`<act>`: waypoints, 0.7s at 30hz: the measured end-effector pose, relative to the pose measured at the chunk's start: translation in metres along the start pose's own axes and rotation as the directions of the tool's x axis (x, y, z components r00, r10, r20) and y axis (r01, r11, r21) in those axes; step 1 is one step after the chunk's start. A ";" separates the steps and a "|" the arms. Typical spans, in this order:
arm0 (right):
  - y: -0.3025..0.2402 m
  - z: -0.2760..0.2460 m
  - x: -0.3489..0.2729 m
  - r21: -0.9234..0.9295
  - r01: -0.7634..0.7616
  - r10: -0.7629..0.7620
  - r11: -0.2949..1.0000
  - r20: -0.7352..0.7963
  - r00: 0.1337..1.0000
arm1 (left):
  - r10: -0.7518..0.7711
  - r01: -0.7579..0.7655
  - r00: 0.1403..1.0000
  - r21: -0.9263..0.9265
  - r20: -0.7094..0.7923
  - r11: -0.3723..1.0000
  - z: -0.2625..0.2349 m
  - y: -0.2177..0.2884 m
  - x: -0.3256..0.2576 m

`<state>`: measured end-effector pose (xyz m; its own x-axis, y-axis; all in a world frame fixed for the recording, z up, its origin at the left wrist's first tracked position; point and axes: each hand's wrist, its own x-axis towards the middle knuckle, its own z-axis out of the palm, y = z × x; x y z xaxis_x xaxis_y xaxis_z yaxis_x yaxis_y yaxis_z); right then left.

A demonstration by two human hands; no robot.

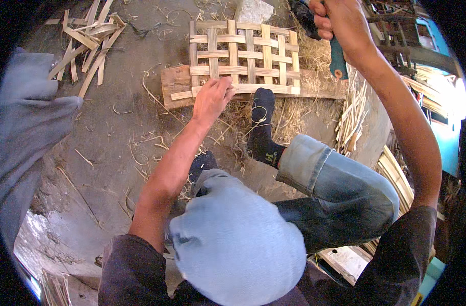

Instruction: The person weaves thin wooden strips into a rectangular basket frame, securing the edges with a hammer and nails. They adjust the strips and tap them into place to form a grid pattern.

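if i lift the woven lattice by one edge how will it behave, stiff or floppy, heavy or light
The lattice is probably light for its size: thin strips with open gaps. It may flex or skew, as the strips pass over and under with no visible fastening. The bottom strip could slip loose, since its end juts past the left side.

The woven panel (250, 54) is showing flat wooden strips, matt and finely grained. Beneath it, the wooden board (175, 82) is presenting a rough, worn face. Loose wood strips (93, 40) at the far left are looking dry and matt, while shavings (292, 120) are lying thin and fibrous. The floor (108, 140) is appearing dull and scuffed. On the right, denim jeans (350, 196) are showing faded cloth. At far right, the tool handle (337, 60) is looking smooth, perhaps plastic or painted.
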<state>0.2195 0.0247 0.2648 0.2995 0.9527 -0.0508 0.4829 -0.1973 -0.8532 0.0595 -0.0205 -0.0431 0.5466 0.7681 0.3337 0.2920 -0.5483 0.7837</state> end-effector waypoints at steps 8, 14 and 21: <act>-0.002 0.010 0.036 -0.049 0.132 -0.134 0.990 -0.056 0.989 | 0.003 -0.002 0.999 -0.042 0.033 0.999 0.002 0.001 0.005; 0.097 0.077 -0.048 -0.382 0.170 -0.293 0.908 -0.292 0.910 | -0.093 0.075 0.950 0.069 0.297 0.995 -0.027 -0.007 0.014; 0.184 0.155 -0.207 -0.241 -0.323 0.205 0.915 -0.411 0.888 | 0.113 -0.179 0.909 0.130 0.401 0.975 -0.044 -0.017 0.034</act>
<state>0.1188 -0.1733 0.0374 0.7035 0.7107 -0.0068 0.5435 -0.5441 -0.6392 0.0385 0.0297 -0.0217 0.8446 0.5035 0.1818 0.2891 -0.7148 0.6367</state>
